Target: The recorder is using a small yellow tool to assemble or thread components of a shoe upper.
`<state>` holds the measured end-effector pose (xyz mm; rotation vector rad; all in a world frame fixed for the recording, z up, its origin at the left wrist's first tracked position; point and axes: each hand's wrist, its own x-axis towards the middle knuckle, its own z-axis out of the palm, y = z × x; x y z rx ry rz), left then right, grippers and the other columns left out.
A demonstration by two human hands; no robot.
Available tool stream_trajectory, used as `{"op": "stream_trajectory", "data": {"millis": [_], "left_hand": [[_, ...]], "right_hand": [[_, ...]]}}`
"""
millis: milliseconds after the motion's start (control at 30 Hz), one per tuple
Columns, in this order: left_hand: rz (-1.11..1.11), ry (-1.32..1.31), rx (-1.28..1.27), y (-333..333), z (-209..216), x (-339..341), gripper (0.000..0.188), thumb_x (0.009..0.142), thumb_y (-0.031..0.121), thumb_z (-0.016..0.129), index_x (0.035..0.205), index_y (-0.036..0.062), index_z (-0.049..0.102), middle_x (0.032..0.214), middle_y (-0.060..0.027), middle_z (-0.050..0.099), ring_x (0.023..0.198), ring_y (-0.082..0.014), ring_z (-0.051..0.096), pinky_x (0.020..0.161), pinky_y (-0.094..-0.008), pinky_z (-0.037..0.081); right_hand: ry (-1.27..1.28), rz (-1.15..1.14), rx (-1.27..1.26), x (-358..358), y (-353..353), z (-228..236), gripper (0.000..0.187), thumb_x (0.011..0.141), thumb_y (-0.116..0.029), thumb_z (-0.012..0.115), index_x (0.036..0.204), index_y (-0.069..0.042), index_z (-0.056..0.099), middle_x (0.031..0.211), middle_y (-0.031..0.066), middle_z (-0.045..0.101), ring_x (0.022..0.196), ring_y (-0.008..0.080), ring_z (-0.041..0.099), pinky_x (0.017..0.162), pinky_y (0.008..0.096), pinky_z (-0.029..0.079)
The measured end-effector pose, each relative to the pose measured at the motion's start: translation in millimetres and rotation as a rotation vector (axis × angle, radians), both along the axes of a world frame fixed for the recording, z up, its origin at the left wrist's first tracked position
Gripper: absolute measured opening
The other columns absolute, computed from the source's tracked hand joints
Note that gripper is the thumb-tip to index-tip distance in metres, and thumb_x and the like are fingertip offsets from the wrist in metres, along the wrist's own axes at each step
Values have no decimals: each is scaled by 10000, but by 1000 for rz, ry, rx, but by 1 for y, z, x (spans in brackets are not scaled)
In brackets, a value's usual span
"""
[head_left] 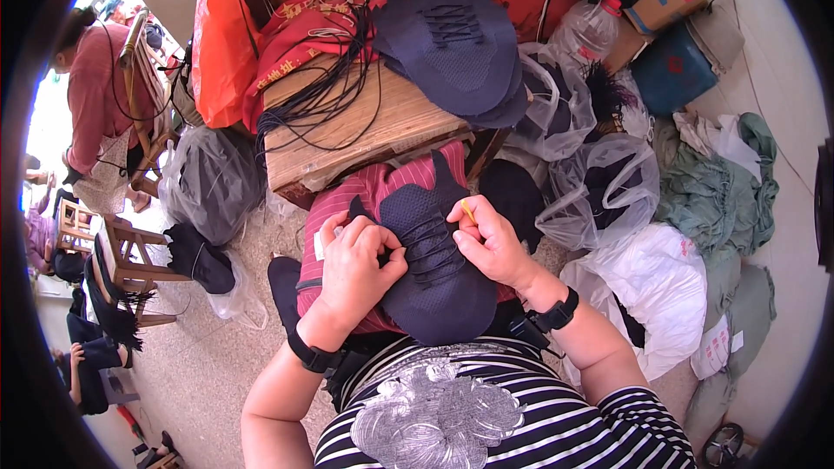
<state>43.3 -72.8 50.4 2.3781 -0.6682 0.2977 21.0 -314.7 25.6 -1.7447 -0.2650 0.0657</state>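
A dark navy shoe upper (443, 295) of textured fabric lies across my lap, its toe toward me. Dark lace (427, 247) zigzags over its middle in several rows. My left hand (358, 262) is at the upper's left edge, thumb and forefinger pinched together by the lacing. At the right edge my right hand (493, 247) is closed, fingers curled and thumb against the fabric. A small yellow piece (467, 210) shows at its forefinger; whether it is held or worn around the finger I cannot tell. What the right fingertips grip is hidden.
Ahead stands a wooden stool (347, 126) bearing a bundle of dark laces (334, 87) and stacked navy uppers (456, 52). Clear plastic bags (599, 187) and a white bag (651, 287) lie at right. A person (104, 95) is at far left, near a small wooden stool (130, 260).
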Motion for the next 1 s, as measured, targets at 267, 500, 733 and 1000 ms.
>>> {"op": "stream_trajectory", "data": {"millis": [267, 500, 733, 1000], "left_hand": [[30, -43, -47, 9, 7, 0, 163, 736, 47, 775, 783, 131, 644, 727, -1, 582, 714, -197, 614, 1035, -446, 410], [82, -73, -182, 8, -11, -10, 487, 777, 246, 860, 1195, 122, 644, 1267, -140, 552, 1223, -387, 513, 1100, -526, 375], [238, -96, 32, 13, -10, -11, 773, 800, 450, 828, 1390, 57, 519, 1387, -150, 548, 1314, -364, 472, 1139, -558, 326], [250, 145, -240, 24, -5, -4, 499, 870, 133, 761, 1335, 64, 594, 1200, -139, 674, 1048, -337, 624, 953, -430, 441]], "right_hand": [[-15, -8, -22, 9, 11, 4, 270, 930, -15, 646, 1182, -52, 554, 777, -38, 445, 675, 57, 437, 640, 238, 405], [171, -233, 382, -6, -5, -8, 113, 972, -38, 531, 1069, -82, 567, 768, -47, 456, 657, 43, 401, 612, 202, 325], [432, -425, 314, 1, -29, -23, 170, 1052, -274, 605, 1051, -107, 638, 754, -84, 493, 644, 27, 421, 578, 208, 328], [612, -209, 429, 12, -19, -14, 278, 1046, -261, 648, 1172, -16, 684, 1063, 1, 708, 956, 78, 643, 859, 245, 506]]}}
